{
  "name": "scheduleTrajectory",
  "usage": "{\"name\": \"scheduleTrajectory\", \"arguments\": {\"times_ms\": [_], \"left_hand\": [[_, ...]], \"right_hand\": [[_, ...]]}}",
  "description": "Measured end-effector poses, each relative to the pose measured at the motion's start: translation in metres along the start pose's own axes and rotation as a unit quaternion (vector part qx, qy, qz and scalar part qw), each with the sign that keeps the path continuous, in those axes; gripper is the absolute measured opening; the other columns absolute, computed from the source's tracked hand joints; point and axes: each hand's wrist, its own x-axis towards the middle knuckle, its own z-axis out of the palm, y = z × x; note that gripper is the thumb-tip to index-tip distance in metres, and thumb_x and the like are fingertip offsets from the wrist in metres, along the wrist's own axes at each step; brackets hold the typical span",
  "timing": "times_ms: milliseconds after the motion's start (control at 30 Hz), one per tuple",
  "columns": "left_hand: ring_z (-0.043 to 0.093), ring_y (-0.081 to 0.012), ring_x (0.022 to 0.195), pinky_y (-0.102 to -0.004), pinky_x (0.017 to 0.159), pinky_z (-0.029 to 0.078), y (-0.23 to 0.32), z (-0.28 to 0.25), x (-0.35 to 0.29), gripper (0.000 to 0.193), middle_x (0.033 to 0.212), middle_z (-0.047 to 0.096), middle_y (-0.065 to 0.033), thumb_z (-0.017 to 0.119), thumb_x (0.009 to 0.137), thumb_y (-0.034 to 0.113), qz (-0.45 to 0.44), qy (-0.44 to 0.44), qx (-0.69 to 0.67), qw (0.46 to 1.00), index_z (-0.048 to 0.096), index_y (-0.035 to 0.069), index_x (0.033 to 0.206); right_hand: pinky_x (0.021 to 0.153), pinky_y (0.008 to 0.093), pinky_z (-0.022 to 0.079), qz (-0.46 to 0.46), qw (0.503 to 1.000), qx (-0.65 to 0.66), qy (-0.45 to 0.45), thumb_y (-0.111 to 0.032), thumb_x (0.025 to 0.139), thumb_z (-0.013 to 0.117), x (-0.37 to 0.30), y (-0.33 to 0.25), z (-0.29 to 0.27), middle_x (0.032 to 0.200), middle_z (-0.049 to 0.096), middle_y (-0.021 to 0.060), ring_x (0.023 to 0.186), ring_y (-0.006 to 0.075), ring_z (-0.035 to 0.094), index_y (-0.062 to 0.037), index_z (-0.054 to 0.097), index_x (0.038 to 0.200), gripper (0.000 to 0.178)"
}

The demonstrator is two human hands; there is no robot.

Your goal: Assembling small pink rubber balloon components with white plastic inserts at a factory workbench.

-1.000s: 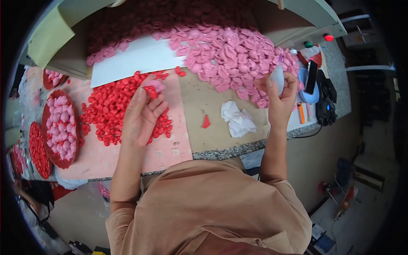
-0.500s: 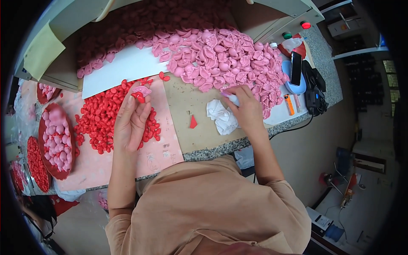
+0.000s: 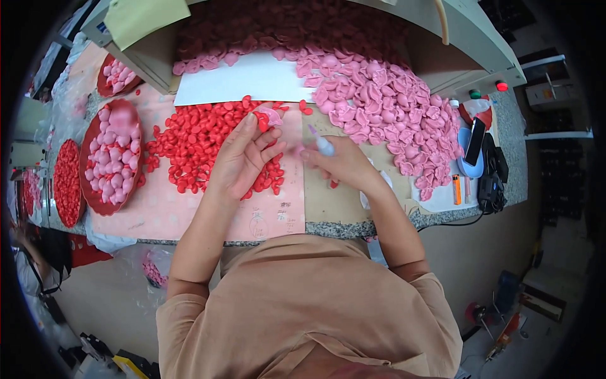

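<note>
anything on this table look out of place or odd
Slightly: two red pieces lie apart from the red heap, near the pink pile, so they look strayed. A crumpled white tissue, partly hidden by the right forearm, also looks untidy. Nothing else clearly stands out.

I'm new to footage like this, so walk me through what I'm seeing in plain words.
No machine here, just a person's two bare hands, filmed by a wide fisheye camera on their head, which bends straight edges. The left hand holds a small shiny red piece and a ruffled pink piece; the right hand holds a small whitish bottle with a thin purple tip. On the speckled grey worktop lie a heap of rounded red pieces and a heap of cupped pink pieces.
</note>
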Motion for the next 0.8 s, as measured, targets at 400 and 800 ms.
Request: {"name": "scheduleTrajectory", "arguments": {"times_ms": [400, 800], "left_hand": [[0.063, -0.0157, 0.084, -0.0354, 0.076, 0.055, 0.007, -0.002, 0.002, 0.025, 0.096, 0.064, -0.0073, 0.053, 0.092, 0.027, -0.002, 0.033, -0.041, 0.999, 0.057, 0.007, 0.107], [0.059, -0.0125, 0.089, -0.033, 0.081, 0.05, 0.005, -0.003, -0.002, 0.035, 0.105, 0.062, -0.0025, 0.049, 0.094, 0.029, 0.007, -0.022, -0.025, 0.999, 0.053, 0.007, 0.121]], "right_hand": [[0.072, 0.0316, 0.047, -0.3, 0.919, -0.219, 0.136, -0.012, 0.077, 0.07, 0.011, 0.006, 0.012, 0.089, 0.059, 0.0102, 0.08, 0.0233, 0.06, -0.0024, 0.063, 0.098, 0.024], [0.074, 0.0305, 0.046, -0.318, 0.906, -0.245, 0.136, -0.003, 0.077, 0.065, 0.011, 0.008, 0.008, 0.098, 0.057, 0.0118, 0.085, 0.0238, 0.058, -0.0025, 0.06, 0.108, 0.031]]}}
